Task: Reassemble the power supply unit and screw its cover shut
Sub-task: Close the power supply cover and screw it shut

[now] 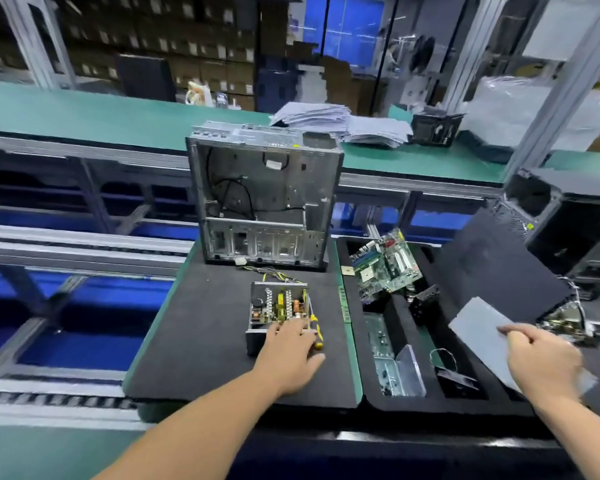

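Observation:
The open power supply unit [278,308] lies on a black foam mat [205,341], its circuit board and coils showing and its wires running out at the back. My left hand [291,355] rests on the unit's near right corner, fingers spread over the edge. A yellow-handled screwdriver [316,332] lies against the unit, partly under that hand. My right hand [541,362] grips the grey metal cover plate [482,336] at the right, over the foam tray; the hand is blurred.
An empty computer case [264,202] stands upright behind the unit. The black foam tray [395,306] to the right holds a motherboard [385,265], a small fan [425,303] and metal brackets. A black side panel [492,265] leans at far right. Conveyor rails run at the left.

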